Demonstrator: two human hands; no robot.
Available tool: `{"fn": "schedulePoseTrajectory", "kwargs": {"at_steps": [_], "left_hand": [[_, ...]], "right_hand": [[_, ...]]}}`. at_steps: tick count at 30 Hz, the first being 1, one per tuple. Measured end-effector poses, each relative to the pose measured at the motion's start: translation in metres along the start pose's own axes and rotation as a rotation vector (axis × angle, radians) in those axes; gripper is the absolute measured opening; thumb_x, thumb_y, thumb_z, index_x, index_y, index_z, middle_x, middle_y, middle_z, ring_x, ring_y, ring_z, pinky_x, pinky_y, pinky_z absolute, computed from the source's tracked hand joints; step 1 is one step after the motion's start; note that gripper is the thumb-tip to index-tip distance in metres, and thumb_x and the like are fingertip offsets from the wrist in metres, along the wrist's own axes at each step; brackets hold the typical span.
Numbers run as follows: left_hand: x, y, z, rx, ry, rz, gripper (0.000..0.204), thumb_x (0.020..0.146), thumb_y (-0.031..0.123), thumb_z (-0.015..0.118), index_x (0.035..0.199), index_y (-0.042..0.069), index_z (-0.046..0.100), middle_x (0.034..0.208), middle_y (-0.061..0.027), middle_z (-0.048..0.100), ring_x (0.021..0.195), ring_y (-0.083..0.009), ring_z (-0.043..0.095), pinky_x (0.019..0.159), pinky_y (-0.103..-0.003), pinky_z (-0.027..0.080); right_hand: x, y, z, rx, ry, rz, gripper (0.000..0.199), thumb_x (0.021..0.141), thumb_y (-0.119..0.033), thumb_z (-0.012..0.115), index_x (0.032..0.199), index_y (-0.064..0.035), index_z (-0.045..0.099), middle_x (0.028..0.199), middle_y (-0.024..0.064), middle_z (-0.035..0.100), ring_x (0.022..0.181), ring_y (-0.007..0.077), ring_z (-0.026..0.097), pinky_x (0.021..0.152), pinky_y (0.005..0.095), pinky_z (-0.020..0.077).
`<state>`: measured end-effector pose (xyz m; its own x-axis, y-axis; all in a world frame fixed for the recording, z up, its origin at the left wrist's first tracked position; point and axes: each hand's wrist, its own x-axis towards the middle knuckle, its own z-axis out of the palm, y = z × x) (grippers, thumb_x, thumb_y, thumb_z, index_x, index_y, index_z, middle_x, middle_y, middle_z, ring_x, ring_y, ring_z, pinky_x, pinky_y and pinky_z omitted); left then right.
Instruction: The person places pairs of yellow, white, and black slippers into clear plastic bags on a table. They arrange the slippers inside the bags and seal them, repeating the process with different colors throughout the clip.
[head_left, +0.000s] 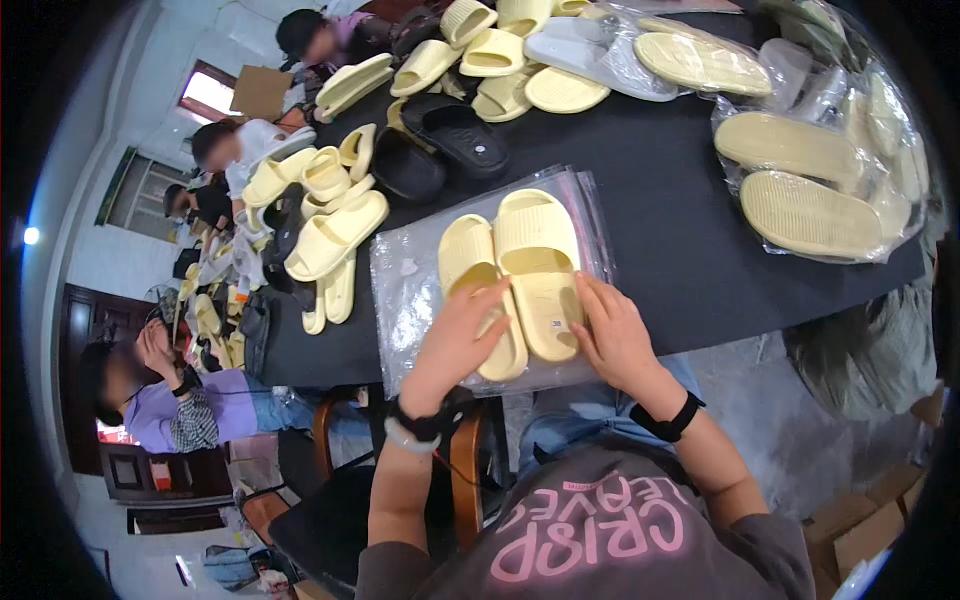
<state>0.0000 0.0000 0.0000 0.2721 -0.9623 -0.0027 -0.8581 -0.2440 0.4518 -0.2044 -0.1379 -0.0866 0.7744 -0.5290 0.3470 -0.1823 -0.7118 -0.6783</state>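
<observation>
A pair of pale yellow slippers lies side by side in front of me, toes pointing away: the left slipper (pixel 466 250) and the right slipper (pixel 538 226). Under them is a stack of clear plastic bags (pixel 402 312) near the table's front edge. My left hand (pixel 450 338) reaches over the left slipper's heel half, its fingers across the footbed and partly covering it. On the other side, my right hand (pixel 612 335) grips the outer edge of the right slipper, thumb near the heel. A small label sits on the right slipper's heel.
Bagged yellow slippers (pixel 812 215) lie at the right of the black table (pixel 660 200). More loose yellow slippers (pixel 335 235) and black slippers (pixel 455 138) are piled left and far. A person in a purple top (pixel 205 410) sits at the left, near a chair (pixel 465 470).
</observation>
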Motion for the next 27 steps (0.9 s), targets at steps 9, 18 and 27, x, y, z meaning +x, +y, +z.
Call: {"fn": "schedulePoseTrajectory", "kwargs": {"at_steps": [9,18,27], "left_hand": [[0.033,0.000,-0.008,0.227,0.028,-0.020,0.027,0.092,0.021,0.058,0.109,0.000,0.061,0.098,-0.0196,0.059,0.096,-0.0390,0.057,0.083,-0.046,0.046],[0.073,-0.123,-0.188,-0.175,0.384,-0.435,0.022,0.084,0.008,0.062,0.104,0.000,0.067,0.095,-0.0071,0.068,0.086,-0.0166,0.062,0.076,-0.031,0.050],[0.091,-0.227,-0.186,0.108,0.754,-0.089,0.043,0.087,0.008,0.066,0.128,-0.002,0.058,0.136,-0.0199,0.055,0.128,-0.0318,0.051,0.107,-0.038,0.039]], "right_hand": [[-0.001,0.006,-0.003,-0.012,-0.039,-0.040,0.066,0.090,-0.027,0.062,0.144,0.0038,0.038,0.135,0.0233,0.050,0.132,0.0373,0.043,0.107,0.0462,0.0363],[-0.002,0.008,-0.009,-0.162,-0.072,-0.081,0.067,0.087,-0.029,0.066,0.142,0.0006,0.042,0.138,0.0198,0.050,0.133,0.0349,0.043,0.109,0.0447,0.0354],[-0.005,0.006,-0.003,-0.139,-0.016,-0.066,0.064,0.085,-0.025,0.068,0.140,-0.0005,0.046,0.137,0.0180,0.051,0.133,0.0338,0.043,0.108,0.0443,0.0358]]}}
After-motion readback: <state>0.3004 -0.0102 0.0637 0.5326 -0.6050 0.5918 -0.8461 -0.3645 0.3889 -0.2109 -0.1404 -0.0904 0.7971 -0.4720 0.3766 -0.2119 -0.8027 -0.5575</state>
